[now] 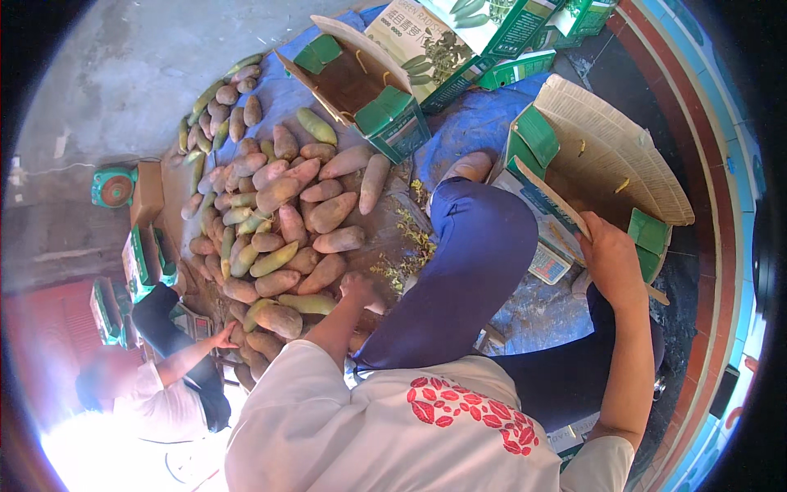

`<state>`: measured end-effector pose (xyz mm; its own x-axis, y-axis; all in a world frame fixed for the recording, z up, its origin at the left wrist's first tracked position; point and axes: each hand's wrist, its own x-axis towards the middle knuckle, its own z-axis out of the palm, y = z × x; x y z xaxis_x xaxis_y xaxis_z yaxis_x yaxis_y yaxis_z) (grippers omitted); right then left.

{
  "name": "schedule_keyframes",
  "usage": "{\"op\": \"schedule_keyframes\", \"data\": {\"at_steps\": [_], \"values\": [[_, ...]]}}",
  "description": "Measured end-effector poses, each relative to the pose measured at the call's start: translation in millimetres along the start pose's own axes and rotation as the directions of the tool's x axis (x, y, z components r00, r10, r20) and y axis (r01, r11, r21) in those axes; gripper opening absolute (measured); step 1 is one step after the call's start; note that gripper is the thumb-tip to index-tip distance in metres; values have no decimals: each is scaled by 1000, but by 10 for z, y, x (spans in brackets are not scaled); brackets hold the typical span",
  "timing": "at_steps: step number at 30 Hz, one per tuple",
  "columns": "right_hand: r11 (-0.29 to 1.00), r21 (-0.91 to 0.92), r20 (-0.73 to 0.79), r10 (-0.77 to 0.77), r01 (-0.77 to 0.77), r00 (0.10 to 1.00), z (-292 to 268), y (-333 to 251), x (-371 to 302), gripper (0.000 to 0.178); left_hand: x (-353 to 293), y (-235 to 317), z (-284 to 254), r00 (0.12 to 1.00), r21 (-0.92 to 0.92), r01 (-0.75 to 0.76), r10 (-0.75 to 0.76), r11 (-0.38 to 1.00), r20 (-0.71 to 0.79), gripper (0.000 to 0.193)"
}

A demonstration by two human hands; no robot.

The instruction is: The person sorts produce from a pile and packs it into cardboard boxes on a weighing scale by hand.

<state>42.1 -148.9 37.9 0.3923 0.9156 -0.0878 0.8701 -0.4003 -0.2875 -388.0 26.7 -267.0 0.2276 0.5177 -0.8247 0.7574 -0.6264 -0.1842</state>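
My left hand (359,289) is low at the right side of a large heap of long pink and green radishes (283,190). Its fingers are blurred and partly hidden, and a pinkish patch shows just beside it. My right hand (611,256) grips the near edge of an open green-and-white cardboard box (566,184), with the fingertips over the rim. The box is tilted, its brown inside and raised flap showing. Against its near side, between my legs, stands a scale with keys and a display (548,264).
A second open box (393,123) stands behind the heap, near more printed boxes (508,29). At the left, another person's hand (223,336) touches the heap. A green fan (113,188) stands by the wall. Leaf scraps (410,242) lie on the blue sheet.
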Motion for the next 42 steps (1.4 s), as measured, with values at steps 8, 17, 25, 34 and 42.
{"op": "schedule_keyframes", "data": {"at_steps": [8, 17, 25, 34, 42], "values": [[999, 14, 51, 37, -38, 998, 8, -8, 12, 23, -79, 186, 299, 941, 267, -336, 306, 903, 147, 36], [994, 49, 40, 95, -97, 995, 0, -21, 1, 23, 35, 308, 593, 791, 346, -611, 560, 712, 245, 30], [989, 75, 36, 121, -124, 992, 18, -48, 37, 23, 349, 249, 1368, 765, 489, -610, 623, 623, 161, 31], [983, 78, 50, 162, -166, 986, 14, -58, 47, 23, 360, 580, 894, 809, 507, -579, 526, 639, 262, 34], [986, 78, 39, 142, -145, 989, 20, -53, 46, 23, 116, 252, 768, 838, 535, -546, 414, 645, 356, 36]]}}
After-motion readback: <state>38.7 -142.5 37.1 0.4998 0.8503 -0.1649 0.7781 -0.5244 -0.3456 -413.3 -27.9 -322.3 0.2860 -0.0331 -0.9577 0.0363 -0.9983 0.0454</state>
